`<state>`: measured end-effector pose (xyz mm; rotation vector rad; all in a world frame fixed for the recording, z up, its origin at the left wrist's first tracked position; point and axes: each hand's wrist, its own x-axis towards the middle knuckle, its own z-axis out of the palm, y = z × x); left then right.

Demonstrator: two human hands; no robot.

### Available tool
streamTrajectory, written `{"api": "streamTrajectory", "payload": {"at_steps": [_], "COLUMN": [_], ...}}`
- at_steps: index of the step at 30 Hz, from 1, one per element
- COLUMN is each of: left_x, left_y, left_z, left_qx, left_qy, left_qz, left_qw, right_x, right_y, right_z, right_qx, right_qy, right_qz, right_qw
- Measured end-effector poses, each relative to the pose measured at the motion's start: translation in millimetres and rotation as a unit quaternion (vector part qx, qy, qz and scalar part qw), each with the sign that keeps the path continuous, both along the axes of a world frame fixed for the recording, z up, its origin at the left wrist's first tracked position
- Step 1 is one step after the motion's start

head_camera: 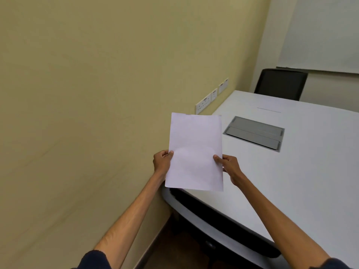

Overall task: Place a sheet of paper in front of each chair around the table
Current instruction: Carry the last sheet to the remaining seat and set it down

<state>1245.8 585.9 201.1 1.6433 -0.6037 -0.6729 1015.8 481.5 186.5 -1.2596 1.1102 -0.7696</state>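
I hold white sheets of paper [195, 152] upright in the air above the near left corner of the white table [303, 171]. My left hand [162, 162] grips the left edge and my right hand [230, 167] pinches the right edge. A second sheet's corner peeks out at the top, so it looks like a thin stack. One sheet of paper [269, 104] lies flat on the table in front of the black chair [280, 84] at the far end. Another black chair back [223, 224] is tucked under the near table edge below my arms.
A grey cable hatch [254, 133] is set into the tabletop. The yellow wall [97, 94] runs close along the table's left side, with wall sockets [211, 97] near the tabletop. A whiteboard [320, 33] hangs on the far wall.
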Motion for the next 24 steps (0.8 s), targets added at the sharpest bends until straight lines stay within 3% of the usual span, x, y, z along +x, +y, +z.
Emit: {"api": "streamTrajectory", "payload": {"at_steps": [11, 24], "left_x": [-30, -80], "left_y": [-115, -225], "left_z": [-17, -83], "left_qx": [0.025, 0.131], "left_qy": [0.003, -0.007], "left_qz": [-0.107, -0.251], "left_qw": [0.994, 0.959], "right_x": [-48, -114], "right_y": [-71, -113], "right_z": [-21, -85], "right_qx": [0.018, 0.093], "right_qy": [0.014, 0.085], "right_qz": [-0.071, -0.177], "right_qw": [0.997, 0.976]}}
